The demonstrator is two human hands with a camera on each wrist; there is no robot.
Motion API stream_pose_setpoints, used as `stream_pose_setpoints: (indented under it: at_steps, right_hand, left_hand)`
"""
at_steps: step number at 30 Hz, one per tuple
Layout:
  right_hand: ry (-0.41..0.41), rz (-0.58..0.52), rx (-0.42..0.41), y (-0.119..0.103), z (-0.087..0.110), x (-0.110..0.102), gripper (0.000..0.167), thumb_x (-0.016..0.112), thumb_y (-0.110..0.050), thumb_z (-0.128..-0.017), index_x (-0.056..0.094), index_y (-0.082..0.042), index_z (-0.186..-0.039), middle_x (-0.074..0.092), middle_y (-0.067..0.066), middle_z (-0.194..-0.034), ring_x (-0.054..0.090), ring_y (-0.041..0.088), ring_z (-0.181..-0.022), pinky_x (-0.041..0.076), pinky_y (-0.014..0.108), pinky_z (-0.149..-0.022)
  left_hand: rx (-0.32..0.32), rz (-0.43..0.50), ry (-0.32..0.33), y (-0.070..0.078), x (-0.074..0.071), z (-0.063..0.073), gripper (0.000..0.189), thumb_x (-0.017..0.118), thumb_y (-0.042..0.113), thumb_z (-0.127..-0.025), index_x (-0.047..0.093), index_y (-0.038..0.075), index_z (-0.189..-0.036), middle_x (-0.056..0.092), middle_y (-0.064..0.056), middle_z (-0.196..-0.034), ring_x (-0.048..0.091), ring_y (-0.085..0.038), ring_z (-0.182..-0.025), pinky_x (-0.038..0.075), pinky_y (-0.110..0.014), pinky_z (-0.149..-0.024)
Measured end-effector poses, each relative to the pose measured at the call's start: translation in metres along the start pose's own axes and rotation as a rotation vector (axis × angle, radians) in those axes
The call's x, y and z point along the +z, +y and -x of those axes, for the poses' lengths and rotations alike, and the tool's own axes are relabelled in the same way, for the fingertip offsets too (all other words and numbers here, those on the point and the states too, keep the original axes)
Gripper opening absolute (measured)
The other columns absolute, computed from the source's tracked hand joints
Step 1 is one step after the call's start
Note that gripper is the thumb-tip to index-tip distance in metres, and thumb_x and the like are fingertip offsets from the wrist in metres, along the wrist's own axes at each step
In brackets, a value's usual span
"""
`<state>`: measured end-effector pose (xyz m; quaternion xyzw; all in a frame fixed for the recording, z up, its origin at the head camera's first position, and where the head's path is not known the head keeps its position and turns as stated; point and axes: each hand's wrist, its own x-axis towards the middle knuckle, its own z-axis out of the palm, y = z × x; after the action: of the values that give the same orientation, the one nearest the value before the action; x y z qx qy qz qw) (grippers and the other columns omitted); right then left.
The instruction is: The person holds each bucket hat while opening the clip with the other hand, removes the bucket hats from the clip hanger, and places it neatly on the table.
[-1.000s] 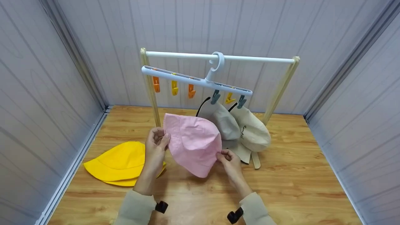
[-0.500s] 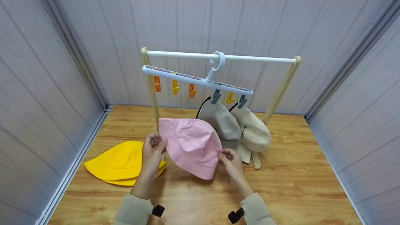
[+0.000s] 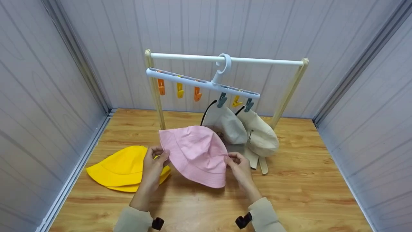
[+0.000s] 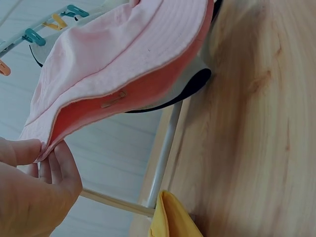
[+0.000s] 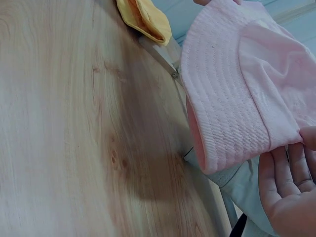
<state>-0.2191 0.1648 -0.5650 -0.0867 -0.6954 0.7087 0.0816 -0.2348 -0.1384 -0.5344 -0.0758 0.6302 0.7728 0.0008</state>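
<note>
A pink bucket hat (image 3: 196, 151) is held up over the wooden table between both hands. My left hand (image 3: 154, 166) pinches its brim at the left between thumb and fingers. At the right side, my right hand (image 3: 239, 167) pinches the hat's edge with thumb and fingertips. In the left wrist view the brim of the pink hat (image 4: 113, 74) gapes a little, showing a darker pink inside with a small label. The right wrist view shows stitched rows along the brim of the pink hat (image 5: 222, 98).
A yellow hat (image 3: 120, 167) lies on the table (image 3: 305, 187) at the left. Behind, a rack (image 3: 273, 61) carries a tilted light-blue hanger (image 3: 206, 84) with several clips. Grey clips hold a greyish hat (image 3: 230, 129) and a cream hat (image 3: 262, 138) at its right end.
The pink hat has turned and come lower, its left brim moving down and left with my left hand. My right hand has stayed nearly in place.
</note>
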Motion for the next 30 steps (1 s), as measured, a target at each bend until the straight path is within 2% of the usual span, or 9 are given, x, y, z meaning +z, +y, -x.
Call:
stream_pose_setpoints:
  at_steps: [10, 19, 25, 30]
  right_hand:
    - [-0.019, 0.053, 0.022, -0.003, -0.004, 0.003, 0.023, 0.074, -0.006, -0.097, 0.069, 0.008, -0.113, 0.07, 0.006, -0.092, 0.066, 0.014, -0.082, 0.061, 0.03, -0.075]
    - [-0.046, 0.093, -0.003, -0.006, -0.009, 0.007, 0.019, 0.074, -0.006, -0.096, 0.072, 0.007, -0.109, 0.07, 0.007, -0.089, 0.066, 0.014, -0.081, 0.06, 0.026, -0.072]
    - [-0.059, 0.144, -0.012, -0.009, -0.012, 0.011, 0.018, 0.075, -0.009, -0.096, 0.074, 0.005, -0.108, 0.07, 0.006, -0.088, 0.066, 0.014, -0.08, 0.059, 0.026, -0.071]
    - [-0.049, 0.192, -0.008, -0.01, -0.014, 0.015, 0.02, 0.075, -0.009, -0.096, 0.074, 0.007, -0.109, 0.071, 0.007, -0.087, 0.064, 0.015, -0.079, 0.057, 0.028, -0.071]
  left_hand:
    - [-0.069, -0.041, -0.003, -0.011, -0.013, 0.002, 0.033, 0.067, 0.015, -0.106, 0.049, 0.004, -0.131, 0.053, -0.013, -0.121, 0.061, -0.024, -0.108, 0.06, -0.029, -0.094]
    - [-0.094, -0.088, -0.001, -0.02, -0.025, 0.007, 0.033, 0.066, 0.016, -0.107, 0.049, 0.002, -0.131, 0.054, -0.012, -0.117, 0.063, -0.021, -0.102, 0.061, -0.028, -0.092]
    - [-0.122, -0.061, -0.007, -0.025, -0.031, 0.01, 0.031, 0.066, 0.014, -0.106, 0.048, 0.001, -0.128, 0.055, -0.012, -0.11, 0.066, -0.018, -0.095, 0.062, -0.029, -0.089]
    - [-0.172, -0.046, -0.012, -0.029, -0.035, 0.012, 0.033, 0.067, 0.016, -0.107, 0.046, 0.003, -0.128, 0.053, -0.01, -0.111, 0.066, -0.019, -0.097, 0.061, -0.032, -0.093]
